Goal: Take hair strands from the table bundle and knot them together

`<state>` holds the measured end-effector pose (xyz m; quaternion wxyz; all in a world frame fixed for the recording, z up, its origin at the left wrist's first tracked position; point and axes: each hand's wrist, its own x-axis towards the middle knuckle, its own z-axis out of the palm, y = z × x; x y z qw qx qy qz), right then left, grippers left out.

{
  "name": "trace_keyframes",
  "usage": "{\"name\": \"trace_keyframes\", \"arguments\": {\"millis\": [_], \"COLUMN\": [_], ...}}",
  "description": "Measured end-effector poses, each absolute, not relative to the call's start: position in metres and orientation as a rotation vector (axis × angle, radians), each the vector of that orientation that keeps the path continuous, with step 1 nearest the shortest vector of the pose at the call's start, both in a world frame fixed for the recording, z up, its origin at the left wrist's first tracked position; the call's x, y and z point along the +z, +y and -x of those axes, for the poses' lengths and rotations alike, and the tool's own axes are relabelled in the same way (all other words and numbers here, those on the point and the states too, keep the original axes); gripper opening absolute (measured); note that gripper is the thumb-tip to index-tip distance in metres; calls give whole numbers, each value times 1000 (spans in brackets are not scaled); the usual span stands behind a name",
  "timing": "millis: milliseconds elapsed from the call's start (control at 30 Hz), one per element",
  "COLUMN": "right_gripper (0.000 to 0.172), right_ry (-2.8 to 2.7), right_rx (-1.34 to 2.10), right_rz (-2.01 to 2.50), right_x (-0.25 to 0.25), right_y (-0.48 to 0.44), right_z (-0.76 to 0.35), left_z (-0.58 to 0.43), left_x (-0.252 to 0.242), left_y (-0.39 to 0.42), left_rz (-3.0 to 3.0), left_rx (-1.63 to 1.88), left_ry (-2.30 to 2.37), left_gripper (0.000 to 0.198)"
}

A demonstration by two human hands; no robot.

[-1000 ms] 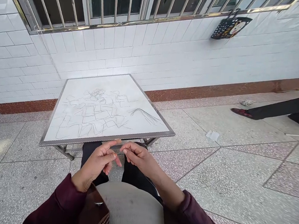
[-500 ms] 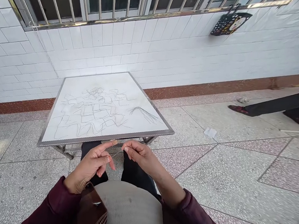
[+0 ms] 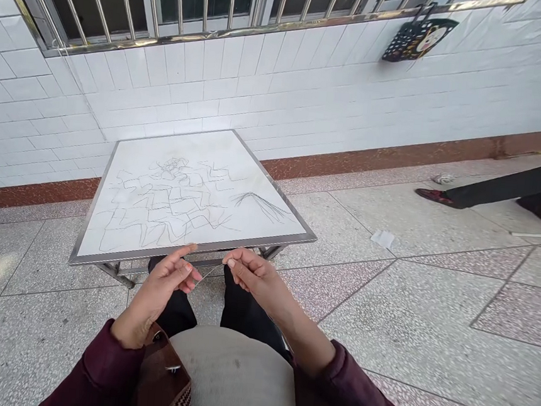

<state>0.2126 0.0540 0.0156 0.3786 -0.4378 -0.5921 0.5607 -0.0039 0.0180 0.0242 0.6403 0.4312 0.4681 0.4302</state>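
Note:
My left hand (image 3: 163, 288) and my right hand (image 3: 254, 279) hover over my lap, just in front of the near edge of a white-topped table (image 3: 191, 248). A thin pale strand (image 3: 210, 271), probably a hair or fine wire, curves between them. My right thumb and fingertips pinch one end. The other end runs into the curled fingers of my left hand, whose index finger points up. On the tabletop lie a fan of dark fine strands (image 3: 261, 205) and a wide web of loose, zigzag strands (image 3: 170, 204). Neither hand touches them.
The metal-framed table stands on a speckled tile floor before a white tiled wall with a barred window (image 3: 198, 1) and a hanging patterned bag (image 3: 420, 39). A person's dark-trousered leg and red shoe (image 3: 435, 195) are at right. A paper scrap (image 3: 382, 239) lies on the floor.
My hands have drawn slightly apart, and the strand between them now shows as a longer curve. My left hand has lowered a little, and the whole view has shifted only slightly.

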Motion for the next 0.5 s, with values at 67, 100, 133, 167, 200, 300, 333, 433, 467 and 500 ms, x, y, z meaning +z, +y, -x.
{"name": "trace_keyframes", "arguments": {"millis": [67,100,133,167,200,300,333,433,467,500], "right_gripper": [31,31,30,29,28,26,25,24,24,24], "right_ry": [-1538,-1550,-1560,-1572,-1585,-1655,-1680,-1719,-1713,-1701], "right_rx": [1443,1450,1455,1457,1450,1406,1394,1384,1384,1387], "right_rz": [1110,1100,1089,1080,1074,1085,1087,1079,1074,1071], "right_x": [16,16,16,17,17,18,17,14,13,12], "right_y": [52,50,49,48,47,45,45,46,46,47], "right_z": [-209,-208,-208,-207,-207,-208,-208,-209,-209,-209], "left_z": [-8,-13,-18,-21,-23,-24,-23,-19,-18,-17], "left_x": [26,26,25,24,22,17,15,16,17,19], "left_y": [20,22,23,24,25,26,26,23,22,21], "left_rz": [-980,-976,-975,-979,-987,-1035,-1055,-1091,-1092,-1087], "left_rx": [940,931,926,925,928,925,919,906,907,908], "left_ry": [1020,1000,981,968,960,958,959,961,962,966], "left_gripper": [60,59,59,58,57,59,60,63,64,64]}}
